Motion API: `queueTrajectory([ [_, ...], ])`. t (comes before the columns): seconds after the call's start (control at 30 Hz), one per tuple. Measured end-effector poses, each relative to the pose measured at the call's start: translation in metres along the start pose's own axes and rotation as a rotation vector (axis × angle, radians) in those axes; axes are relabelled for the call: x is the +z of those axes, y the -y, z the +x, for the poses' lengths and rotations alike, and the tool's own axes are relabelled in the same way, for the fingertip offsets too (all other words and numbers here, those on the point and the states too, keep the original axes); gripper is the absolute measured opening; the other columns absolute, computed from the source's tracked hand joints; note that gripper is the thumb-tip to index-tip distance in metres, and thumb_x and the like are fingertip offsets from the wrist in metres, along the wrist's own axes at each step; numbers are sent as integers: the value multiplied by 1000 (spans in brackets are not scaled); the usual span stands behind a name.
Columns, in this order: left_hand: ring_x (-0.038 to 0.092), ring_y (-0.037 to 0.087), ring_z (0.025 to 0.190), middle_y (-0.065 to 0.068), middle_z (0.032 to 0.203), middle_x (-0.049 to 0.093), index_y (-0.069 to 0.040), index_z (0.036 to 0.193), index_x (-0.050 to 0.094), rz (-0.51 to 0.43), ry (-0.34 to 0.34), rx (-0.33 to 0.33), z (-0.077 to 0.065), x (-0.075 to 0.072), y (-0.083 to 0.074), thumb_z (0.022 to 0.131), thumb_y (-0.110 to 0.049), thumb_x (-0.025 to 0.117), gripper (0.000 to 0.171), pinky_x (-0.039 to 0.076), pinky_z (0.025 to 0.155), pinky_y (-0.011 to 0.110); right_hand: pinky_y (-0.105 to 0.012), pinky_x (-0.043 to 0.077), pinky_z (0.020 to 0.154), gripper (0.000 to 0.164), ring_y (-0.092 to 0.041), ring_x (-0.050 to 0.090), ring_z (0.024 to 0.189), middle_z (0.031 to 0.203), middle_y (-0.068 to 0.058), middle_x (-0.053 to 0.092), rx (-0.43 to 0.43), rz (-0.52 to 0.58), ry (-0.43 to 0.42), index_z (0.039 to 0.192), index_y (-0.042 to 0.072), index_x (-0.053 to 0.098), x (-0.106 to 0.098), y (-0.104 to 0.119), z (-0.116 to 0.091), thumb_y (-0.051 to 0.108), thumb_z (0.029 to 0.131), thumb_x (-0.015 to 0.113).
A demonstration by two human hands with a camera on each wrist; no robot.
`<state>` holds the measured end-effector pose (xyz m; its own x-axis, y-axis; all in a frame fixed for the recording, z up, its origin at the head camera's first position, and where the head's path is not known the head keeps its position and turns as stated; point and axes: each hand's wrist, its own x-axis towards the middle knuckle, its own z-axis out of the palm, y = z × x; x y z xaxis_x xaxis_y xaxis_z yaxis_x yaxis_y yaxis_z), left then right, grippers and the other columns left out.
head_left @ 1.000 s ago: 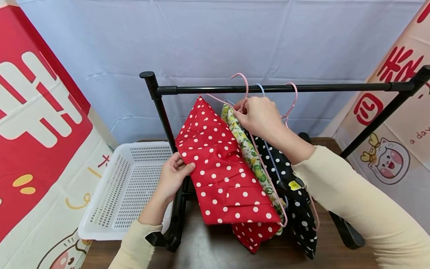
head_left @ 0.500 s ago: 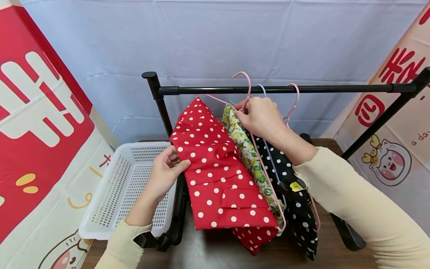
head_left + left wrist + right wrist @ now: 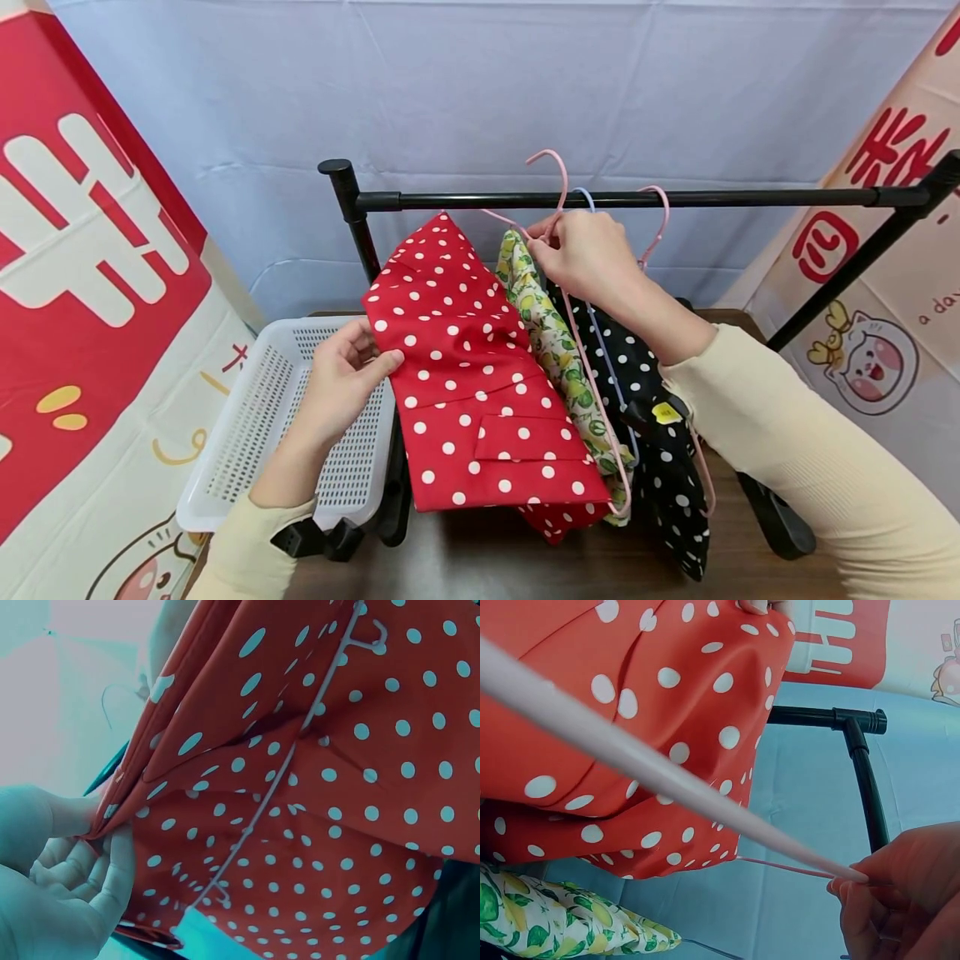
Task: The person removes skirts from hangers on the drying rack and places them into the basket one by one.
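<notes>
My left hand [image 3: 341, 379] pinches the left edge of a red garment with white dots [image 3: 480, 387]. Up at the neck of a pink clothes hanger [image 3: 565, 177], my right hand [image 3: 588, 250] grips the wire between thumb and fingers. The hanger's hook rises over the rack's bar. One arm of it runs in behind the red cloth; the other side lies outside, along the garment's right edge. Inside the cloth, the left wrist view shows a thin hanger bar [image 3: 281, 769] with small hooks. Thumb and fingers meet at the fold there.
A black rack bar [image 3: 750, 197] crosses the view. Close on the right hang a lemon-print garment [image 3: 558, 358] and a black dotted one [image 3: 678, 492], with a blue hanger hook [image 3: 585, 194] and another pink hook [image 3: 662, 217]. A white basket [image 3: 197, 492] stands left.
My left hand has drawn the red garment's edge to the left, spreading it toward the basket. My right hand has lifted the pink hanger slightly and shifted it right.
</notes>
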<state>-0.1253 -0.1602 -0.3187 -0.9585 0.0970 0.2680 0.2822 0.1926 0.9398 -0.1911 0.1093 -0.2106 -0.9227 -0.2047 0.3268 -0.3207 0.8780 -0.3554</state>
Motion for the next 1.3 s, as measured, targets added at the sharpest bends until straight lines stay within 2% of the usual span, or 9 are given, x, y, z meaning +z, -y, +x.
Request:
queueTrajectory([
  [0.5, 62, 17, 86, -1, 97, 65, -5, 111, 56, 79, -41, 33, -2, -23, -9, 84, -11, 65, 29, 54, 70, 26, -28, 26, 41, 25, -19, 43, 42, 47, -3, 52, -6, -11, 6, 107, 12, 70, -1, 0, -2, 21, 90, 54],
  [0.7, 62, 14, 83, -7, 93, 65, -3, 109, 56, 124, -63, 67, -5, -33, -12, 84, -7, 65, 27, 54, 70, 23, -27, 25, 40, 25, -19, 40, 40, 46, -3, 51, -5, -7, 4, 107, 12, 70, -1, -1, -2, 21, 90, 53],
  [0.97, 63, 12, 81, -8, 92, 64, -4, 107, 57, 195, -76, 99, -5, -39, -19, 84, -8, 65, 25, 54, 70, 21, -27, 25, 39, 25, -19, 42, 41, 57, -4, 61, -20, -14, -18, 101, 10, 72, 0, 1, -1, 21, 90, 53],
  [1.3, 63, 13, 81, -5, 95, 64, -5, 108, 57, 247, -109, 134, -9, -52, -26, 84, -10, 66, 27, 54, 68, 21, -28, 28, 41, 24, -19, 45, 45, 64, -4, 65, -14, -11, -18, 101, 12, 72, 0, 1, -2, 22, 90, 53],
])
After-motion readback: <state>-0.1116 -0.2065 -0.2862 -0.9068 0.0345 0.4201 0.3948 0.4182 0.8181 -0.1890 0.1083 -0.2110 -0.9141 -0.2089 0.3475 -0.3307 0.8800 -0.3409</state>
